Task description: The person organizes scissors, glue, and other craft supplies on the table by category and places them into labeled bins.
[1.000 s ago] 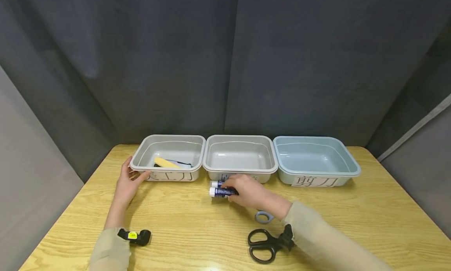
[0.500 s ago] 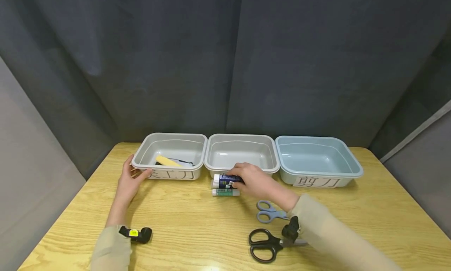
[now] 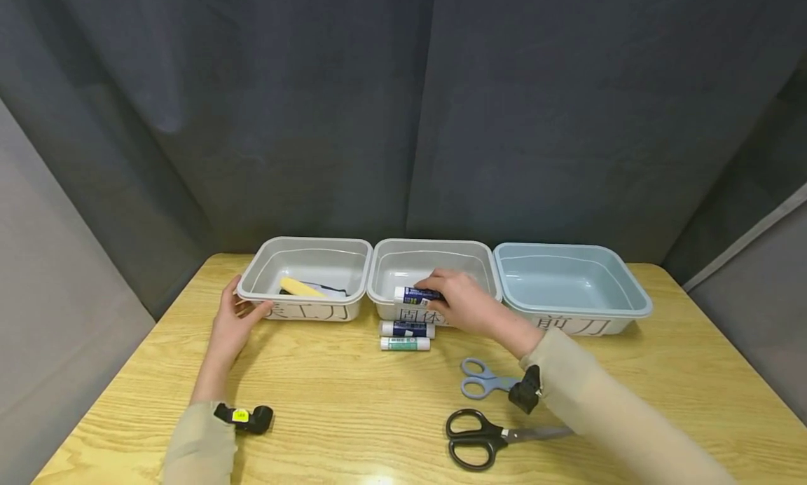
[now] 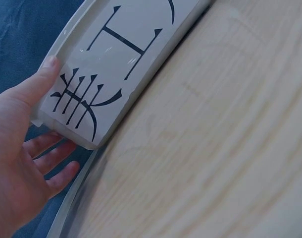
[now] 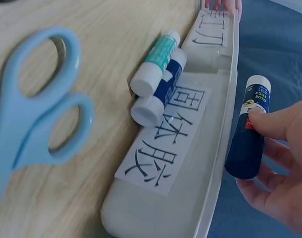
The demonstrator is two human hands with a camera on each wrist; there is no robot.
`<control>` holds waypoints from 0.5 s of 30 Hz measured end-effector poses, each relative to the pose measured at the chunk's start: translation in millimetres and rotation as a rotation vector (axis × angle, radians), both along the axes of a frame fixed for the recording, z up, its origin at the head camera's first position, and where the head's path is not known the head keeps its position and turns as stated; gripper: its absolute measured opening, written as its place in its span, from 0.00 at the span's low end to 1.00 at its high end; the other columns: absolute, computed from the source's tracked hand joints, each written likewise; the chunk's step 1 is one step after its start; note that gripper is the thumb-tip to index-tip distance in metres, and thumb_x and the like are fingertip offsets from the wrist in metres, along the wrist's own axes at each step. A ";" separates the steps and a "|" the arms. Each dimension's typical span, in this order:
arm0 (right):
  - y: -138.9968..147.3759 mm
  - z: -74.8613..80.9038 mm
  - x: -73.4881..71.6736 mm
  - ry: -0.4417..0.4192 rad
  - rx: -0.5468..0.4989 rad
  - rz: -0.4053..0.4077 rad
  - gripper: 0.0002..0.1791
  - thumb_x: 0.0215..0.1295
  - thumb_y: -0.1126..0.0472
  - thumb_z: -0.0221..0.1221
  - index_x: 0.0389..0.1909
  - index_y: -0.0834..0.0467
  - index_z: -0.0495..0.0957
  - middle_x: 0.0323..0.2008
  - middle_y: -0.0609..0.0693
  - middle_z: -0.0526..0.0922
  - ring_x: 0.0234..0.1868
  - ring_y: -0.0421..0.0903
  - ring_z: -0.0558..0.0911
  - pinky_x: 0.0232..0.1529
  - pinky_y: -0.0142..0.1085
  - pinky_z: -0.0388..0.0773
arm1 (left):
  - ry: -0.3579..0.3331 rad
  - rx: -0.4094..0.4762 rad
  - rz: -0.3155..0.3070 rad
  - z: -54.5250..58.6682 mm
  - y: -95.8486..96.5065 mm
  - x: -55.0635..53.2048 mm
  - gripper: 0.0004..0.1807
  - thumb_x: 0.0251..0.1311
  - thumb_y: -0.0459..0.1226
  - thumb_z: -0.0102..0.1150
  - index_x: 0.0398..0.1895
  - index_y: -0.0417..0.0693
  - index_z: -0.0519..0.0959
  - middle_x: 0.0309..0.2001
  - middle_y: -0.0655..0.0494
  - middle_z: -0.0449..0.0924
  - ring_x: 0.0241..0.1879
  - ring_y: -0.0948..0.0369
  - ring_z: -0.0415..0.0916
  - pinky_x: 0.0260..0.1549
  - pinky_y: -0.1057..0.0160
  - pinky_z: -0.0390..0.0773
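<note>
My right hand [image 3: 463,303] pinches a dark blue glue stick [image 5: 250,124] with a white cap between thumb and fingers, over the front rim of the middle grey bin [image 3: 435,243]. Against that bin's labelled front, on the table, lie a second blue glue stick [image 3: 410,330] and a green-and-white glue stick [image 3: 405,344]. My left hand [image 3: 232,327] holds the front left corner of the left grey bin [image 4: 111,64], thumb on its rim and fingers at its side. Inside that bin are a yellow-handled item [image 3: 298,287] and a dark, pale-sided one, partly hidden.
A light blue bin [image 3: 570,310] with a paper label stands at the right of the row. Blue-handled scissors [image 3: 482,383] and black-handled scissors [image 3: 479,439] lie on the wooden table [image 3: 328,401] below my right forearm. A dark curtain [image 3: 315,120] hangs behind.
My right hand has lifted one blue glue stick from the table up to the middle bin's rim, leaving the other blue one and the green one behind. My left hand stays at its bin.
</note>
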State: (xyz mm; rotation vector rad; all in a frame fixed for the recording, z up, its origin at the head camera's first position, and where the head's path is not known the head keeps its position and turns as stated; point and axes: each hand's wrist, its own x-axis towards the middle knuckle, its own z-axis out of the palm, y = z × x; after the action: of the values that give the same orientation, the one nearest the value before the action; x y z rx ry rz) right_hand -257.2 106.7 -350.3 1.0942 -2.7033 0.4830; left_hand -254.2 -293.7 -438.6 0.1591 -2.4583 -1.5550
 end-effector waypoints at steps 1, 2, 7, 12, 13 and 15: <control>0.7 0.3 -1.7 0.002 0.000 -0.003 0.17 0.59 0.64 0.59 0.50 0.59 0.77 0.41 0.51 0.79 0.39 0.46 0.79 0.40 0.39 0.77 | 0.000 0.003 0.000 -0.2 -0.1 -0.1 0.50 0.54 0.49 0.60 0.72 0.55 0.39 0.64 0.38 0.56 0.60 0.44 0.59 0.56 0.47 0.65; 1.5 0.5 -3.6 0.002 -0.005 -0.007 0.17 0.59 0.64 0.59 0.50 0.59 0.76 0.41 0.52 0.79 0.39 0.46 0.79 0.40 0.39 0.77 | 0.001 0.004 0.001 -0.7 -0.4 -0.5 0.50 0.54 0.49 0.60 0.72 0.55 0.39 0.64 0.38 0.56 0.60 0.44 0.59 0.56 0.47 0.65; 5.3 -0.8 -13.7 0.002 -0.011 -0.053 0.17 0.58 0.64 0.59 0.50 0.61 0.76 0.42 0.54 0.78 0.43 0.50 0.79 0.44 0.42 0.77 | 0.002 0.012 0.008 -1.1 -0.7 -1.6 0.50 0.53 0.49 0.61 0.72 0.56 0.39 0.64 0.38 0.57 0.60 0.44 0.59 0.56 0.48 0.65; 8.6 -6.5 -23.5 -0.008 0.003 -0.090 0.17 0.59 0.64 0.59 0.50 0.61 0.76 0.43 0.54 0.79 0.43 0.50 0.79 0.44 0.42 0.77 | -0.004 0.009 0.007 -0.5 -0.1 -0.9 0.50 0.53 0.49 0.61 0.72 0.57 0.39 0.64 0.38 0.56 0.60 0.44 0.59 0.56 0.47 0.65; 9.2 -7.6 -25.5 -0.014 0.002 -0.093 0.17 0.58 0.63 0.60 0.50 0.61 0.76 0.43 0.55 0.79 0.43 0.50 0.79 0.43 0.42 0.77 | -0.004 0.011 0.007 -0.6 -0.1 -0.8 0.50 0.53 0.49 0.61 0.72 0.57 0.39 0.64 0.38 0.57 0.60 0.44 0.59 0.56 0.47 0.65; 10.3 -9.2 -29.4 -0.029 -0.009 -0.102 0.17 0.58 0.64 0.60 0.50 0.61 0.76 0.42 0.55 0.79 0.41 0.50 0.79 0.41 0.42 0.77 | -0.002 0.006 0.005 -1.1 -0.2 -1.1 0.50 0.53 0.49 0.61 0.72 0.57 0.39 0.64 0.37 0.57 0.60 0.44 0.59 0.56 0.47 0.65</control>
State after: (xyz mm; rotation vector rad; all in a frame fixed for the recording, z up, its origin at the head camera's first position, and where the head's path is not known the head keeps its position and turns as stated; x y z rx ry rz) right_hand -286.6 117.0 -359.4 0.9484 -2.7630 0.4971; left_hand -255.2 -293.9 -439.7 0.1682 -2.4533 -1.5608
